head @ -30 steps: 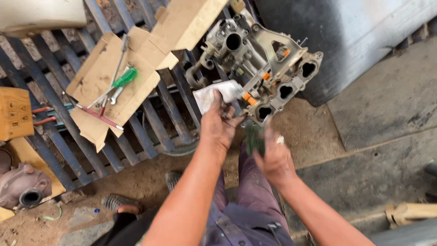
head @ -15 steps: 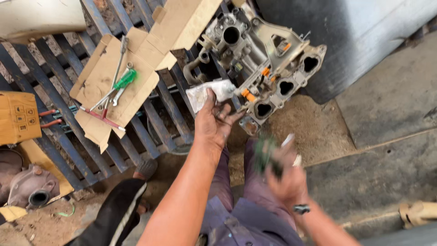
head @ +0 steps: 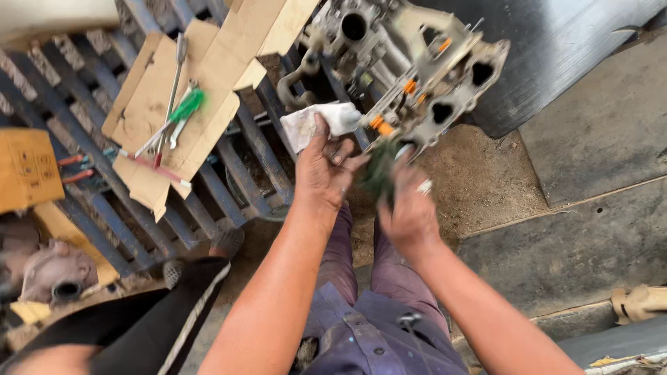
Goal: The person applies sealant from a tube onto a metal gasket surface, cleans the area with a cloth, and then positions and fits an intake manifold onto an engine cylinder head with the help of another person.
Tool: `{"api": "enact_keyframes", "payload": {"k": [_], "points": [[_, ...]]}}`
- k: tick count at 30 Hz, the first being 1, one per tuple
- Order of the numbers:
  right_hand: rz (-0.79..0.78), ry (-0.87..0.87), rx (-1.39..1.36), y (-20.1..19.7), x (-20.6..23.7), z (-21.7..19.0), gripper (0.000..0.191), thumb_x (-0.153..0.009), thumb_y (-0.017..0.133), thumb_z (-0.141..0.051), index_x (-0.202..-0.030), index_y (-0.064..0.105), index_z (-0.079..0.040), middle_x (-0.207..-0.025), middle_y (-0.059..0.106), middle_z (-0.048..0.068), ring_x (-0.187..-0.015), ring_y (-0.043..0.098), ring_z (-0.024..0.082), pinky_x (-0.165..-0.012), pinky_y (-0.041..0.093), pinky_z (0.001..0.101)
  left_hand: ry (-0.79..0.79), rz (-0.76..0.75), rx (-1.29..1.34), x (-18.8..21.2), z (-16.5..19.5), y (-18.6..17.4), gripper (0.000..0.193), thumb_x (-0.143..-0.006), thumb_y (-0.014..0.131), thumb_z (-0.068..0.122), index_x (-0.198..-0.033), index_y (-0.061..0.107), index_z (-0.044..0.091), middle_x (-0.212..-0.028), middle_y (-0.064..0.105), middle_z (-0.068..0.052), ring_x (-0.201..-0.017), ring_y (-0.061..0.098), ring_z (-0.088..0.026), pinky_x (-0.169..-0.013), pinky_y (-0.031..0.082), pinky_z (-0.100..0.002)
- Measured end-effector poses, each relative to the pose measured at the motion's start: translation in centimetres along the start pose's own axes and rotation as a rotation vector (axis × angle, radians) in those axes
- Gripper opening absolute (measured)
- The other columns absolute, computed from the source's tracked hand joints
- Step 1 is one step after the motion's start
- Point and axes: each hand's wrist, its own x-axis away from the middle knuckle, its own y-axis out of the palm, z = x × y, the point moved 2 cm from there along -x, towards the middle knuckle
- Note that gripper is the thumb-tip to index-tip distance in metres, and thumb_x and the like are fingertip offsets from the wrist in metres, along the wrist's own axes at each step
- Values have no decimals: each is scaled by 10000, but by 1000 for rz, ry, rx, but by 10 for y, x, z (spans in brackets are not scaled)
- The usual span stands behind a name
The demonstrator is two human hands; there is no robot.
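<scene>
Pressing a crumpled white rag (head: 326, 121) against the grey metal manifold (head: 417, 69), your left hand (head: 323, 170) grips it; your blurred right hand (head: 410, 215) clutches something green (head: 379, 173), which could slip.

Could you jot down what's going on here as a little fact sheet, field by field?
Setting: outdoor workshop ground, blue metal grating beside concrete slabs
Left hand: pressing a white rag against a grey metal engine part
Right hand: blurred, gripping something dark green; what it is cannot be told
Engine part: round ports, orange fittings
Nearby: flattened cardboard on the grating, with a green-handled screwdriver and other tools
Other person: a dark-trousered leg at lower left
</scene>
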Motion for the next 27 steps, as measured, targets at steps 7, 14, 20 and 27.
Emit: {"api": "enact_keyframes", "payload": {"k": [7,14,20,27], "points": [[263,-200,3,-12,-1,2,520,-915,669,-46,-1416,541,-104,-1251,683,165,-1132,692,370,-1002,530,514,14,7,-18,-1,1,3,286,-1020,624,413,-980,662,132,-703,514,55,-552,359,-85,-993,500,-705],[125,-213,57,6,19,11,565,-790,685,-64,-1339,595,-161,-1283,630,260,-1149,658,406,-940,566,441,-9,-26,43,2,0,4,274,-1022,648,390,-911,639,139,-621,419,86,-567,380,-80,-978,539,-739],[140,-325,127,7,23,16,714,-837,674,-70,-1474,402,99,-1262,597,280,-1134,643,456,-920,573,446,0,-6,-24,2,0,-1,317,-1044,603,407,-857,590,152,-646,391,61,-577,354,-95,-976,502,-715],[170,-255,-2,9,23,23,665,-925,629,-42,-1490,295,68,-1300,698,188,-1054,699,362,-852,574,381,3,47,63,3,-2,-6,288,-978,655,390,-823,611,151,-563,325,71,-525,336,-83,-964,512,-759]]}}
